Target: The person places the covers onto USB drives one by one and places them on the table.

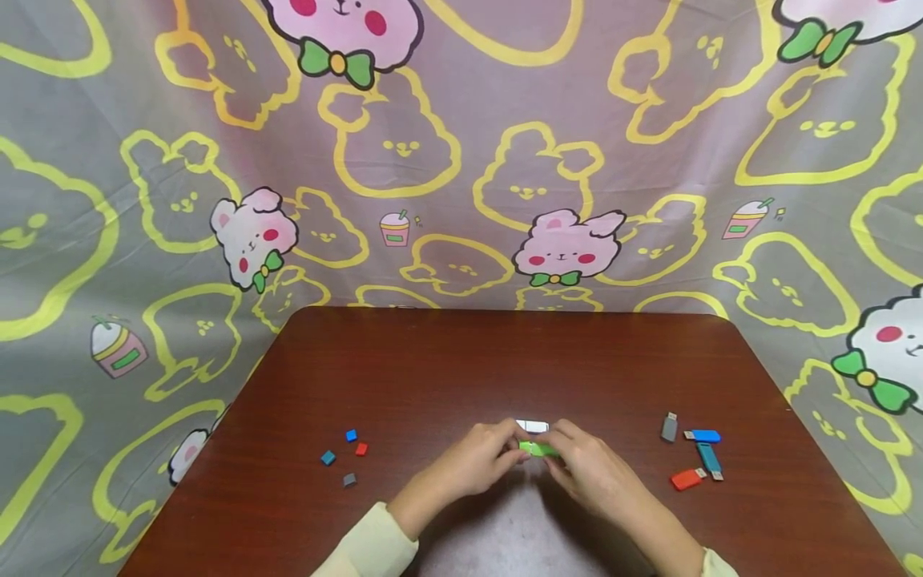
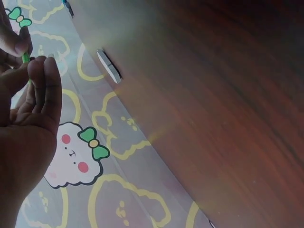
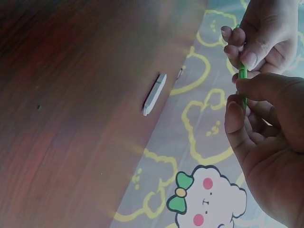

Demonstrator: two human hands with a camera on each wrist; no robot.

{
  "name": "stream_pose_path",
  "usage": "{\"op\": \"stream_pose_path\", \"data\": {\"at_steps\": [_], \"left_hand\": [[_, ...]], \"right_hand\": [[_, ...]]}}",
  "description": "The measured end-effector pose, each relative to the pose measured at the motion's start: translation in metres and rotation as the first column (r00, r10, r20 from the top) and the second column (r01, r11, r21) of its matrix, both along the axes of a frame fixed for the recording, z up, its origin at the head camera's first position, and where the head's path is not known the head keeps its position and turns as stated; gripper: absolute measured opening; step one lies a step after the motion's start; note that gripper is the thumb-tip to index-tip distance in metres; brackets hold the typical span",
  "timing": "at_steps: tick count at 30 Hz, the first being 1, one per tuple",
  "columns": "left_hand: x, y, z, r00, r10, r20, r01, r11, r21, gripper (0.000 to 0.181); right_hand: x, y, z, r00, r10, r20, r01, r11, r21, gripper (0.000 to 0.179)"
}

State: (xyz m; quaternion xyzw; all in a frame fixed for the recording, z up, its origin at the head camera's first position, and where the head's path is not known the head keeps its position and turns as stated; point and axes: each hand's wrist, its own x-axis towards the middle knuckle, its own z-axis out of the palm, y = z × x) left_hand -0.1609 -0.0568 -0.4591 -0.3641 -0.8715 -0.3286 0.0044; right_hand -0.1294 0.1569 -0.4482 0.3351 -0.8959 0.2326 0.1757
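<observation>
A green USB stick is held between both hands over the table's near middle. My left hand pinches its left end between thumb and fingers. At the other end, my right hand grips it the same way. The right wrist view shows the green stick edge-on, with fingertips of both hands close together along it and a seam between them. Just beyond the hands lies a white USB stick, its left end partly covered by the left hand in the head view.
To the right lie uncapped USB sticks: grey, blue, teal and red. On the left are small caps: blue, red, teal and grey. A patterned cloth hangs behind the brown table.
</observation>
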Motion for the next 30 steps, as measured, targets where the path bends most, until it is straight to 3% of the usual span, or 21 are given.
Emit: {"op": "stream_pose_path", "data": {"at_steps": [7, 15, 24, 30], "left_hand": [[0.003, 0.001, 0.003, 1.000, 0.011, -0.002, -0.011, 1.000, -0.012, 0.013], [0.006, 0.000, 0.007, 0.997, 0.011, -0.071, -0.015, 0.998, -0.061, 0.011], [0.007, 0.001, 0.010, 0.996, 0.005, -0.089, -0.014, 0.995, -0.099, 0.011], [0.003, 0.001, 0.005, 0.996, -0.005, -0.089, -0.004, 0.995, -0.103, 0.011]], "right_hand": [[-0.002, -0.002, -0.001, 0.995, 0.018, -0.099, -0.019, 1.000, -0.006, 0.031], [0.000, -0.008, -0.003, 0.981, 0.003, -0.192, -0.003, 1.000, 0.001, 0.032], [0.001, -0.009, -0.007, 0.980, 0.006, -0.198, -0.010, 1.000, -0.020, 0.032], [0.002, -0.006, -0.007, 0.993, 0.007, -0.118, -0.009, 1.000, -0.013, 0.041]]}}
